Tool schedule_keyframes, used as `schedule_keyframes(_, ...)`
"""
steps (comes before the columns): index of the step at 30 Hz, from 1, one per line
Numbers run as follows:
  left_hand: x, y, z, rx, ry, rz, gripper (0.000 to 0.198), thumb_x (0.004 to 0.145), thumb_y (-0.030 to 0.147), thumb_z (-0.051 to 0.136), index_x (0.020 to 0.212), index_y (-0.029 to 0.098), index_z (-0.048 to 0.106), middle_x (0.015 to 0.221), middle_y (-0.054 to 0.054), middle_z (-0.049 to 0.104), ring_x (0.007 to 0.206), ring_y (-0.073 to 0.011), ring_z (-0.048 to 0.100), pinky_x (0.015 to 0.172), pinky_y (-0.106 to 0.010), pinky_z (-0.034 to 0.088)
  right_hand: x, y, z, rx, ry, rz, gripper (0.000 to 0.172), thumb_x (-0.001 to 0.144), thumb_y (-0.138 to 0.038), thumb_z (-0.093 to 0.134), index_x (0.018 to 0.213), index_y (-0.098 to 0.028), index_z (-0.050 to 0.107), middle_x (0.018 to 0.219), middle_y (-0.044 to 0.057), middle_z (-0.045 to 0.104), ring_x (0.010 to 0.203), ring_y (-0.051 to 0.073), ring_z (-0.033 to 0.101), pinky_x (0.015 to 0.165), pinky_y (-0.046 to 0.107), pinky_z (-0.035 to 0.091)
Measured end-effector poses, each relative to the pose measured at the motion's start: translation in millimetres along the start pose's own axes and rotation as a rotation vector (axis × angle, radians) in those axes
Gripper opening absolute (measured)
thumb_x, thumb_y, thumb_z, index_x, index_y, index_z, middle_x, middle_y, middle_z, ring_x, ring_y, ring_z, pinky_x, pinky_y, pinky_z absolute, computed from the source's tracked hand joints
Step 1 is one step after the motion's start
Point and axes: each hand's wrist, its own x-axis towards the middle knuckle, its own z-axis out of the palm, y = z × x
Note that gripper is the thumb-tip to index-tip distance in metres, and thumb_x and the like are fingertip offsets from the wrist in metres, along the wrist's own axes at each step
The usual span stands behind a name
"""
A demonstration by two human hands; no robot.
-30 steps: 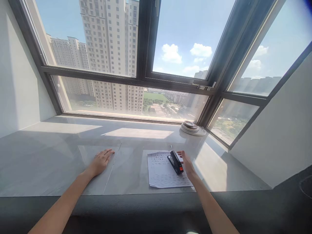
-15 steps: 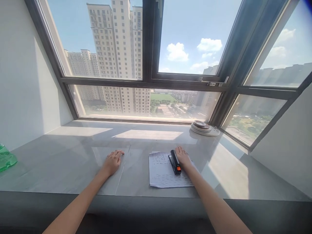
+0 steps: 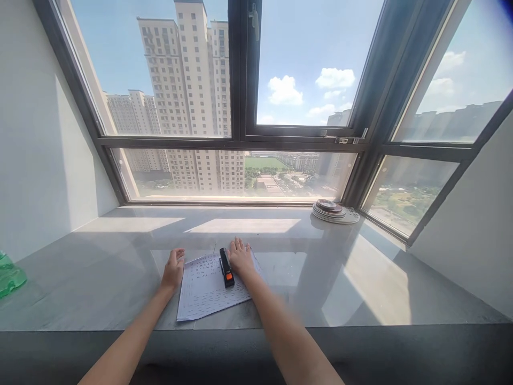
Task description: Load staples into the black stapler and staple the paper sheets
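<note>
Sheets of paper (image 3: 202,297) with printed lines and handwriting lie slightly turned on the grey ledge (image 3: 120,278). On them rests a black stapler (image 3: 224,262) with an orange end piece, lying lengthwise toward me. My right hand (image 3: 241,259) is pressed flat on the right part of the paper, fingers spread, just beside the stapler. At the left edge of the paper is my left hand (image 3: 173,270), turned on its side with loosely bent fingers and nothing visible in it. Whether its fingertips touch the paper I cannot tell.
A stack of round plate-like mats (image 3: 331,212) sits at the back right, below the window frame (image 3: 224,143). A crumpled green plastic bag (image 3: 10,275) lies at the far left. Walls close off both sides, and the ledge's front edge runs before me.
The paper and stapler have slid left under my right hand, and the paper has turned a little. My left hand has shifted slightly left and rolled onto its side.
</note>
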Motion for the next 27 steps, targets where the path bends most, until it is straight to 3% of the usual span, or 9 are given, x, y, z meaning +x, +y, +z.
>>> schedule_keyframes(3, 3.3, -2.1, -1.6, -0.050, -0.004, -0.011, 0.030, 0.085, 0.032, 0.049, 0.112, 0.021, 0.054, 0.127, -0.014, 0.066, 0.123, -0.0294, 0.063, 0.106, -0.045, 0.049, -4.5, -2.3, -1.4, 0.025, 0.016, 0.027, 0.070, 0.104, -0.040, 0.035, 0.165, -0.015, 0.011, 0.170, 0.019, 0.004, 0.158, 0.032, 0.008, 0.124, 0.056, 0.012)
schedule_keyframes(7, 2.7, 1.4, 1.5, -0.032, -0.009, -0.019, 0.030, 0.082, 0.036, 0.052, 0.107, 0.021, 0.056, 0.123, -0.014, 0.068, 0.121, -0.0312, 0.064, 0.106, -0.047, 0.049, -16.1, 12.6, -7.4, 0.003, -0.002, 0.068, 0.073, 0.104, -0.043, 0.032, 0.162, -0.002, 0.014, 0.169, 0.023, 0.009, 0.158, 0.032, 0.007, 0.126, 0.050, 0.009)
schedule_keyframes(11, 5.1, -1.7, 2.6, -0.008, -0.025, 0.021, 0.029, 0.080, 0.037, 0.051, 0.103, 0.021, 0.058, 0.117, -0.015, 0.070, 0.116, -0.0307, 0.065, 0.103, -0.045, 0.050, -31.5, 42.1, -16.4, -0.056, -0.041, 0.071, 0.069, 0.105, -0.044, 0.025, 0.161, -0.003, 0.023, 0.170, 0.017, 0.012, 0.158, 0.028, 0.006, 0.127, 0.050, 0.004)
schedule_keyframes(18, 5.6, -4.6, 2.4, 0.046, -0.055, 0.048, 0.031, 0.082, 0.041, 0.048, 0.102, 0.023, 0.062, 0.116, -0.012, 0.069, 0.114, -0.0291, 0.065, 0.102, -0.044, 0.050, -68.5, 115.6, -49.0, -0.123, -0.060, 0.102, 0.070, 0.105, -0.045, 0.019, 0.162, -0.005, 0.020, 0.170, 0.011, 0.011, 0.159, 0.024, 0.006, 0.127, 0.047, 0.003)
schedule_keyframes(24, -2.6, 10.5, -6.2, 0.061, -0.156, -0.002, 0.035, 0.087, 0.045, 0.045, 0.107, 0.022, 0.063, 0.125, -0.013, 0.065, 0.121, -0.0320, 0.061, 0.100, -0.046, 0.050, -84.4, 165.3, -67.6, -0.165, -0.083, 0.140, 0.068, 0.105, -0.045, 0.015, 0.163, -0.010, 0.018, 0.170, 0.007, 0.010, 0.159, 0.022, 0.007, 0.128, 0.047, 0.004)
schedule_keyframes(27, -16.3, 31.0, -2.5, 0.112, -0.093, 0.036, 0.029, 0.088, 0.039, 0.044, 0.102, 0.021, 0.063, 0.119, -0.013, 0.067, 0.119, -0.0338, 0.060, 0.099, -0.048, 0.049, -84.2, 168.5, -65.7, -0.175, -0.037, 0.203, 0.068, 0.105, -0.043, 0.018, 0.163, -0.008, 0.018, 0.170, 0.009, 0.010, 0.159, 0.024, 0.008, 0.127, 0.048, 0.006)
